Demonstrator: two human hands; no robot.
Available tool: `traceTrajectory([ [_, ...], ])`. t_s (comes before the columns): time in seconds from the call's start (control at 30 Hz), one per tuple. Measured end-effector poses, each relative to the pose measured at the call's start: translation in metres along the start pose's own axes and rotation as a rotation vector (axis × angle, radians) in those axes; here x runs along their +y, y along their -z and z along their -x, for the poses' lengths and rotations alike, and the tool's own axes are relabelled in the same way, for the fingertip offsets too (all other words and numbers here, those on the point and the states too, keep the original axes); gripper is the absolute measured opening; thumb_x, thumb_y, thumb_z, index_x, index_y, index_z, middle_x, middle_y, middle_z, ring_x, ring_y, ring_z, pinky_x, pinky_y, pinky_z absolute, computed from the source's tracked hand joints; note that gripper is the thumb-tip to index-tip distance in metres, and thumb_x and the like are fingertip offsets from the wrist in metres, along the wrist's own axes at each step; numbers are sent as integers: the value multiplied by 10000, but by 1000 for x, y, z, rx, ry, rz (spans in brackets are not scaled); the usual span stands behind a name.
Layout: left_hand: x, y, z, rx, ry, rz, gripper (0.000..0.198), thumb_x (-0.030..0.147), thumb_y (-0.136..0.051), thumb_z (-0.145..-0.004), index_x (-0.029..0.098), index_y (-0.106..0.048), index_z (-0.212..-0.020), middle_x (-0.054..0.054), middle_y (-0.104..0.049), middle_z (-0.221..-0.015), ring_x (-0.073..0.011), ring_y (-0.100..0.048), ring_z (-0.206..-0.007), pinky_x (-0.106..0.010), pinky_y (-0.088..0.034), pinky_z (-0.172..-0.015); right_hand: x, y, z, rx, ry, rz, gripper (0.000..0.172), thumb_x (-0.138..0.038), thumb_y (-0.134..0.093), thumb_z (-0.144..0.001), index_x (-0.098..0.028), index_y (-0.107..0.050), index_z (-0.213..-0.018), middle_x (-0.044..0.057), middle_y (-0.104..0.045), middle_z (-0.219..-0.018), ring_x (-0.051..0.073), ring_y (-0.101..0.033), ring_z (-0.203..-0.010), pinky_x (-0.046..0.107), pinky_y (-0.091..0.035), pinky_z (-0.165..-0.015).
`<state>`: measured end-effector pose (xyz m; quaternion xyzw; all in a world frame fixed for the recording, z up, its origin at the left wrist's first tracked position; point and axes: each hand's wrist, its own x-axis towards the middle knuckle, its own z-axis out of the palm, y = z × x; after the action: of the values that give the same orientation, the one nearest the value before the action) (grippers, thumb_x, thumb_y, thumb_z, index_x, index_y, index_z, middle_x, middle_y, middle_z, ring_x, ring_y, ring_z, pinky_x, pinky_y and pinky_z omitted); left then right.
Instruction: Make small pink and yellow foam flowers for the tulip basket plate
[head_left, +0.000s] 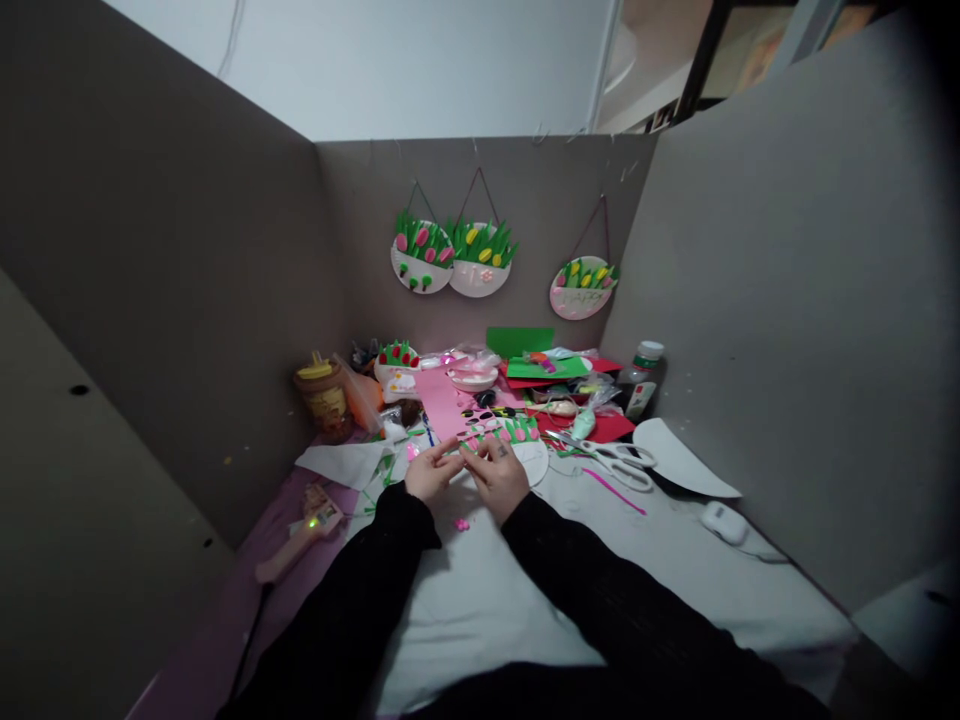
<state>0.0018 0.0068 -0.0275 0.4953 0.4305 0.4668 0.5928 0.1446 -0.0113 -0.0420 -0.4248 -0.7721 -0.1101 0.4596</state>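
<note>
My left hand (433, 472) and my right hand (496, 480) meet over the table, fingertips pinched close together. Whatever sits between them is too small or hidden to make out. Just behind my right hand lies a white paper-plate craft (534, 462) with green paper grass and pink tulips, partly covered by that hand. A small bright pink piece (462, 524) rests on the white cloth below my hands. Near my left hand are thin green paper scraps (384, 468).
White-handled scissors (626, 465) and a pink strip (615, 492) lie to the right. On the left is a pink glue gun (300, 540) with a lit light. Coloured paper (442, 400), a jar (322, 395) and a bottle (643, 380) stand behind. Finished plates (480, 278) hang on the partition.
</note>
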Motion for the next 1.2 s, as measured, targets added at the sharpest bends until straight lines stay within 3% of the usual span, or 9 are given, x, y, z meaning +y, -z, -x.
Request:
traceTrajectory([
  [0.17, 3, 1, 1, -28, -1, -21, 783, 410, -718, -573, 38, -483, -1220, 92, -369, -476, -23, -236, -408, -203, -132, -412, 0, -3, -1, -8, -38, -111, 324, -137, -492, -818, -203, -615, -1110, 56, -482, -790, 184, -461, -758, 324, -451, -675],
  [0.37, 4, -2, 3, -89, 12, 99, 636, 313, -708, -629, 106, -502, -1194, 79, -363, -485, -36, -282, -420, -177, -151, -401, 0, 2, -4, 76, -105, -240, 164, -220, -567, -799, -222, -679, -918, 25, -456, -760, 162, -468, -738, 310, -446, -680],
  [0.47, 11, -8, 6, -29, 91, 356, 549, 415, -616, -721, 170, -453, -1185, 16, -496, -643, -66, -422, -480, -171, -251, -414, -7, 5, -5, 82, -112, -245, 111, -211, -581, -784, -209, -677, -839, 24, -456, -760, 164, -468, -756, 317, -438, -705],
  [0.6, 25, -13, 13, -71, 233, 750, 502, 585, -334, -813, 217, -353, -1154, -64, -530, -890, -121, -517, -571, -234, -384, -477, -25, 1, -6, 43, 41, -292, 102, -175, -568, -775, -188, -664, -806, 42, -518, -787, 173, -468, -780, 321, -432, -708],
  [0.73, 35, -9, 15, -87, 216, 895, 523, 619, -239, -810, 198, -366, -1094, -105, -524, -964, -152, -537, -628, -287, -436, -531, -34, -2, -6, 28, 140, -257, 203, -129, -528, -771, -203, -669, -897, 52, -548, -805, 181, -458, -794, 331, -426, -717],
  [0.9, 34, -2, 12, -65, 128, 940, 538, 656, -212, -787, 206, -395, -1019, -99, -523, -951, -160, -511, -613, -292, -431, -495, -31, -2, 0, -98, 228, -296, 483, -66, -486, -666, -231, -594, -1107, 63, -530, -943, 201, -447, -868, 368, -421, -757],
  [1.2, 35, 5, 9, -51, 24, 997, 518, 653, -222, -790, 202, -430, -938, -88, -537, -931, -144, -506, -604, -258, -424, -472, -36, -8, 4, -213, 161, -149, 675, -62, -476, -636, -234, -441, -1288, 74, -489, -915, 219, -414, -848, 370, -409, -722],
])
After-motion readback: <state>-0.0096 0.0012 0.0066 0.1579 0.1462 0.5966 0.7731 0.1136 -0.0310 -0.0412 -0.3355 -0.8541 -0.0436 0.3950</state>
